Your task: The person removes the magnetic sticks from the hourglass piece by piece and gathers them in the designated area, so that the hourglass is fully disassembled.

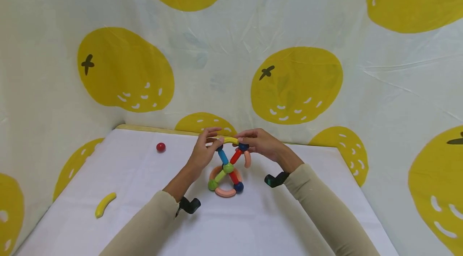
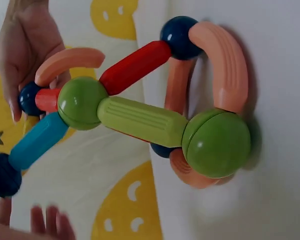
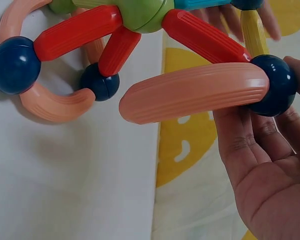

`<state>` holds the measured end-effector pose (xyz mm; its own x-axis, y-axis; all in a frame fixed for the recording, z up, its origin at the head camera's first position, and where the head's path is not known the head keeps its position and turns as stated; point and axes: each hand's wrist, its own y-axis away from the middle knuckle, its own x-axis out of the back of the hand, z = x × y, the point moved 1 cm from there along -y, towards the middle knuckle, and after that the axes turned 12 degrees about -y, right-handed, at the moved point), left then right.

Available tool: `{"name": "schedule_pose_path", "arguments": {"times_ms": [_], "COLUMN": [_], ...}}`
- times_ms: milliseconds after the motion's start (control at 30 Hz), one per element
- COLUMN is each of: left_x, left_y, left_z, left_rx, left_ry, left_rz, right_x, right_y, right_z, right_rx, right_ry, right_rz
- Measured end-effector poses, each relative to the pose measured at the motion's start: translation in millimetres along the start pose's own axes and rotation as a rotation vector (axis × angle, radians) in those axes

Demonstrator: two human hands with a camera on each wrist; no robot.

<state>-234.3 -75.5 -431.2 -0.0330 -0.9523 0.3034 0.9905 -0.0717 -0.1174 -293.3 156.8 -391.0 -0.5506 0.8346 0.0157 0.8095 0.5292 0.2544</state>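
Between the two hands stands a figure of magnetic rods and balls, with a green ball [image 1: 228, 168] at its middle. A blue rod [image 2: 39, 141] and a red rod [image 3: 205, 36] slant up from it to two dark blue balls. A curved yellow rod [image 1: 230, 140] bridges these at the top. My left hand [image 1: 202, 151] pinches the left dark blue ball [image 2: 4, 175], its other fingers spread loosely. With thumb and fingers, my right hand [image 1: 265, 143] holds the right dark blue ball [image 3: 274, 85]. A curved salmon rod [image 3: 195, 93] hangs from that ball.
The figure's lower end, a ring of curved salmon rods [image 1: 225, 193] and balls, rests on the white table [image 1: 289, 224]. On the left lie a red ball [image 1: 160, 147] and a loose curved yellow rod [image 1: 105, 205]. A fruit-print cloth [image 1: 217, 67] hangs behind.
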Motion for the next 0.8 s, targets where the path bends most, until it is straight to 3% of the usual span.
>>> {"name": "schedule_pose_path", "arguments": {"times_ms": [200,333,400,467,633,700,800], "left_x": [-7.4,-21.2,-30.6,-40.9,-64.8,-71.6,-77.6], "left_y": [26.8,47.2,55.6,61.9,67.5,67.4,65.9], "left_z": [6.8,9.1,9.1,7.6,-1.0,-3.9,-4.9], "left_rx": [-0.273,-0.41,-0.45,-0.448,-0.298,-0.251,-0.235], "left_ry": [-0.275,-0.359,-0.345,-0.293,-0.173,-0.181,-0.219], "left_rz": [0.355,0.477,0.466,0.413,0.234,0.184,0.121], "right_x": [-0.3,-0.1,0.4,0.7,1.0,0.9,0.8], "right_y": [-0.9,-1.5,-0.8,-0.2,1.4,2.0,2.8], "right_z": [-0.3,0.4,0.5,0.5,-0.1,-0.4,-0.7], "right_rx": [-0.015,-0.017,-0.014,-0.008,0.007,0.01,0.015], "right_ry": [-0.005,-0.017,-0.015,-0.012,-0.01,-0.01,-0.005], "right_rz": [0.03,0.033,0.033,0.031,0.02,0.014,0.009]}}
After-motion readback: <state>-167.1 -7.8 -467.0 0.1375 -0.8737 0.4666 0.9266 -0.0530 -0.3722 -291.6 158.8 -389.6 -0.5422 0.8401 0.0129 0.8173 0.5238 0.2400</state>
